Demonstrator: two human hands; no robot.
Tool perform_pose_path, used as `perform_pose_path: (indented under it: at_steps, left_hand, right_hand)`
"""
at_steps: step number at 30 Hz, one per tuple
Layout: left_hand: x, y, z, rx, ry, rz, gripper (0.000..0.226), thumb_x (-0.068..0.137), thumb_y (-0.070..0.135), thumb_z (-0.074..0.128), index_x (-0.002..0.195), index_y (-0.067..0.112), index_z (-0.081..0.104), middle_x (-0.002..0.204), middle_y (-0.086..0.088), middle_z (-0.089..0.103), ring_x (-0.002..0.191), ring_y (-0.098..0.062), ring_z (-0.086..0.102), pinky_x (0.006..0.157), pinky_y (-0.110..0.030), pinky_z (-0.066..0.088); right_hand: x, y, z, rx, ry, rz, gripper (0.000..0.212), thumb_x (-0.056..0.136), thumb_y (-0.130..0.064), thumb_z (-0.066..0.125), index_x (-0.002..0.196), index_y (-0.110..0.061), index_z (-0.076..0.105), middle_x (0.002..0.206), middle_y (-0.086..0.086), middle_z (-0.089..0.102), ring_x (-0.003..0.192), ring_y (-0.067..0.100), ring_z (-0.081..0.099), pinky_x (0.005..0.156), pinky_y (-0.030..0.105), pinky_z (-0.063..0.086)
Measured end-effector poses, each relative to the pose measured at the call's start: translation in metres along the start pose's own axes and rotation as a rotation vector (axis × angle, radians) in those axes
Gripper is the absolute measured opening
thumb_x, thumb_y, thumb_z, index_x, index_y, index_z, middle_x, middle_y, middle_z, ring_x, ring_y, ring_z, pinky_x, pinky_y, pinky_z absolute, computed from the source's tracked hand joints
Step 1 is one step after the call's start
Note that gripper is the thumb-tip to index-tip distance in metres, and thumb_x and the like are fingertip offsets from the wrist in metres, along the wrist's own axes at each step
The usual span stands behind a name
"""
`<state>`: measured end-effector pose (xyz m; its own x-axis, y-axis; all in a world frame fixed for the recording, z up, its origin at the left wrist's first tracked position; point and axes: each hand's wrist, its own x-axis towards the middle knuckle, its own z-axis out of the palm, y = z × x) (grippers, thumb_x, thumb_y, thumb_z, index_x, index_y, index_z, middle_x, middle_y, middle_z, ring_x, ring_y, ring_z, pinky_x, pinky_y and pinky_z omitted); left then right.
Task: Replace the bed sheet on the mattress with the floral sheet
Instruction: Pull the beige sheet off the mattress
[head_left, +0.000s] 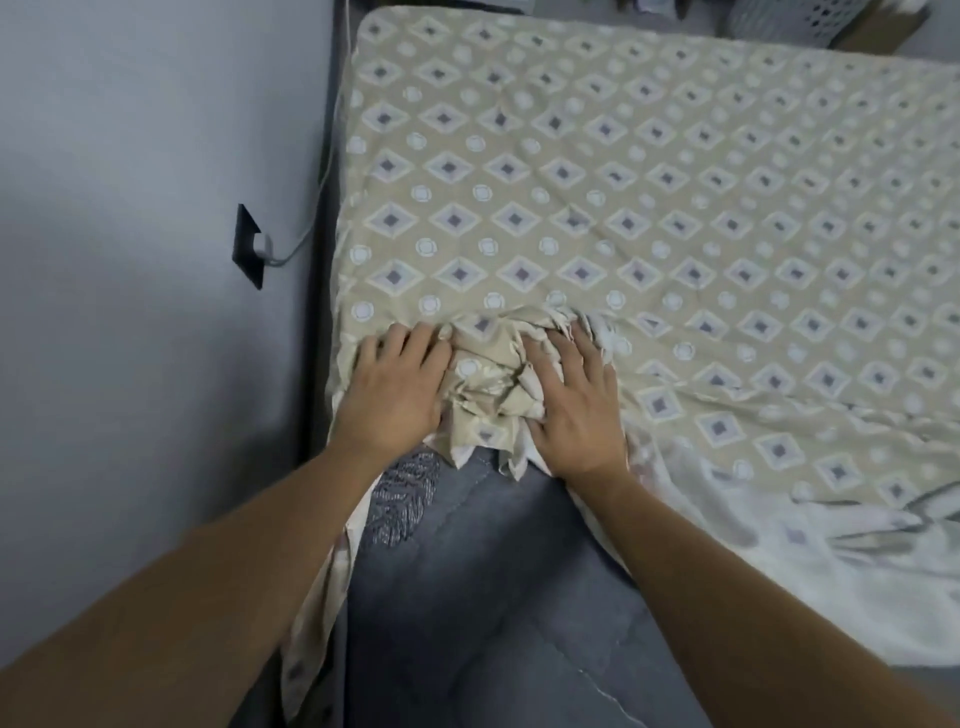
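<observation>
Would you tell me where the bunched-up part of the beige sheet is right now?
In the head view the bunched fabric sits at the near edge of the beige sheet, between the left hand and right hand, above the exposed grey mattress.

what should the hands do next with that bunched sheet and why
Probably keep gathering: draw the bunch toward the near edge. Both the left hand and right hand lie on the patterned sheet either side of the bunch, the grey mattress is already bare below them, and most of the sheet is still spread flat beyond.
</observation>
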<state>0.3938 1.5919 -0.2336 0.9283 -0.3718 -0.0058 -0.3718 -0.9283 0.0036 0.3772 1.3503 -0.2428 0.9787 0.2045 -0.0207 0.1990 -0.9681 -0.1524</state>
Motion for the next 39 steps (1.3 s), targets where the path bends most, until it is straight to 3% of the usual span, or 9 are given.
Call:
perform_pose_path:
  at_steps: [2,4,8,12,14,17,20,24,39]
  left_hand:
    - [0.002,-0.005,0.004,-0.037,0.008,0.011,0.044,0.098,0.035,0.037,0.132,0.009,0.049,0.122,-0.011,0.049,0.106,-0.034,0.045,0.087,-0.048,0.038]
    - [0.007,-0.007,0.003,-0.068,-0.017,0.019,0.044,0.098,0.036,0.042,0.132,0.010,0.048,0.121,-0.010,0.048,0.106,-0.033,0.045,0.087,-0.048,0.038]
    - [0.008,-0.006,0.000,-0.118,-0.093,0.020,0.039,0.092,0.037,0.056,0.122,0.014,0.048,0.119,-0.008,0.047,0.107,-0.031,0.045,0.088,-0.047,0.039]
    - [0.011,-0.008,0.001,-0.098,-0.120,0.016,0.037,0.090,0.037,0.054,0.118,0.014,0.049,0.119,-0.009,0.048,0.107,-0.032,0.046,0.088,-0.047,0.038]
    - [0.012,-0.007,0.001,-0.102,-0.113,0.011,0.037,0.090,0.036,0.054,0.118,0.013,0.050,0.119,-0.010,0.049,0.107,-0.033,0.046,0.087,-0.047,0.038]
    - [0.013,-0.007,0.001,-0.081,-0.134,-0.001,0.037,0.090,0.035,0.055,0.118,0.012,0.053,0.119,-0.012,0.051,0.105,-0.035,0.047,0.086,-0.049,0.038]
    - [0.016,-0.005,0.001,-0.075,-0.155,-0.025,0.036,0.091,0.035,0.052,0.117,0.010,0.055,0.120,-0.015,0.054,0.105,-0.037,0.049,0.084,-0.050,0.039]
    - [0.015,0.000,0.014,-0.064,-0.178,-0.056,0.043,0.085,0.041,0.059,0.115,0.010,0.056,0.123,-0.017,0.056,0.108,-0.037,0.049,0.086,-0.050,0.036]
    - [0.009,-0.004,0.017,-0.099,-0.123,-0.078,0.047,0.087,0.047,0.061,0.115,0.009,0.058,0.120,-0.016,0.058,0.107,-0.036,0.047,0.084,-0.049,0.037]
  right_hand:
    - [0.002,0.002,0.008,0.010,-0.021,-0.001,0.098,0.079,-0.043,0.078,0.161,-0.027,0.027,0.159,0.013,0.036,0.155,0.038,0.018,0.107,0.063,0.039]
    - [0.005,0.003,0.009,0.019,-0.055,-0.003,0.097,0.079,-0.049,0.074,0.161,-0.026,0.027,0.157,0.015,0.038,0.154,0.040,0.020,0.105,0.062,0.038]
    - [0.007,0.006,0.011,0.038,-0.074,0.016,0.085,0.084,-0.061,0.048,0.159,-0.024,0.033,0.153,0.015,0.040,0.151,0.043,0.025,0.099,0.058,0.039]
    - [0.010,0.003,0.010,0.036,-0.098,0.023,0.082,0.085,-0.064,0.031,0.157,-0.025,0.030,0.151,0.015,0.038,0.150,0.043,0.027,0.099,0.057,0.039]
    - [0.011,0.005,0.010,0.047,-0.108,0.025,0.077,0.087,-0.054,0.044,0.157,-0.026,0.031,0.151,0.015,0.039,0.151,0.042,0.026,0.098,0.057,0.039]
    - [0.012,0.005,0.006,0.075,-0.155,0.036,0.095,0.073,-0.046,0.075,0.156,-0.025,0.032,0.152,0.016,0.040,0.151,0.041,0.025,0.098,0.059,0.040]
    - [0.017,0.005,0.003,0.069,-0.230,0.048,0.103,0.068,-0.046,0.082,0.155,-0.026,0.032,0.152,0.015,0.038,0.151,0.038,0.022,0.100,0.064,0.041]
    - [0.018,0.006,0.005,0.032,-0.331,0.037,0.108,0.065,-0.047,0.082,0.156,-0.025,0.028,0.154,0.014,0.031,0.151,0.035,0.018,0.099,0.069,0.042]
    - [0.017,0.000,-0.008,0.018,-0.363,0.024,0.099,0.072,-0.054,0.065,0.158,-0.026,0.025,0.152,0.015,0.031,0.150,0.040,0.022,0.100,0.065,0.041]
